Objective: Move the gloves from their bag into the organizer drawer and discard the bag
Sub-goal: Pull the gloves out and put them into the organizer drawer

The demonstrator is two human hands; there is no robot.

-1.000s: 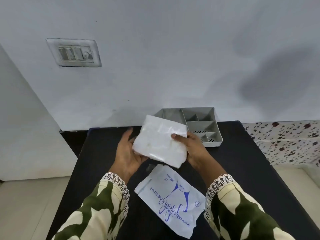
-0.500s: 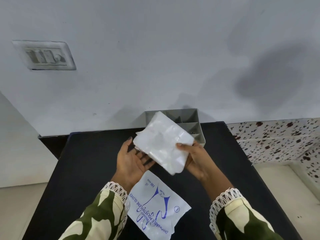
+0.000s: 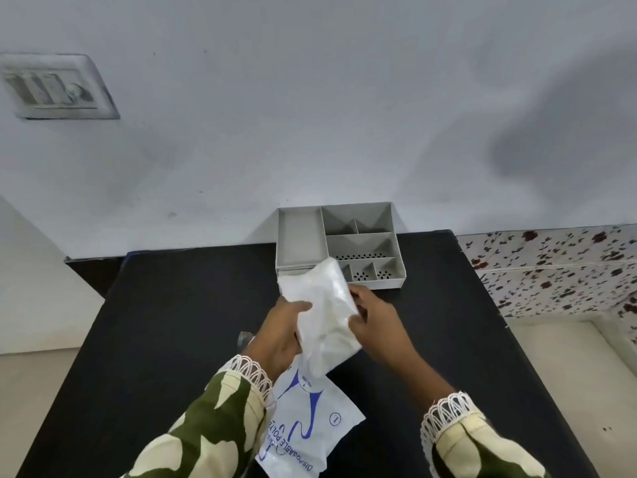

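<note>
A white, translucent stack of gloves (image 3: pixel 325 312) is held above the black table, folded lengthwise. My left hand (image 3: pixel 281 334) grips its left side with the thumb on top. My right hand (image 3: pixel 374 322) grips its right edge. The stack's far end hangs just in front of the grey organizer drawer (image 3: pixel 300 238), which stands against the wall with a long left compartment and several smaller ones. The flat white bag (image 3: pixel 310 426) with blue print lies on the table below my hands, partly under my left sleeve.
The black table (image 3: pixel 172 322) ends at a white wall behind the organizer. A switch plate (image 3: pixel 57 86) is on the wall at upper left. A flower-patterned ledge (image 3: pixel 558 267) runs to the right of the table. Something small and clear (image 3: pixel 245 339) lies by my left wrist.
The glove stack has been folded narrower and turned so its long side points at the organizer. My left hand went from open under it to gripping it. The view shifted right.
</note>
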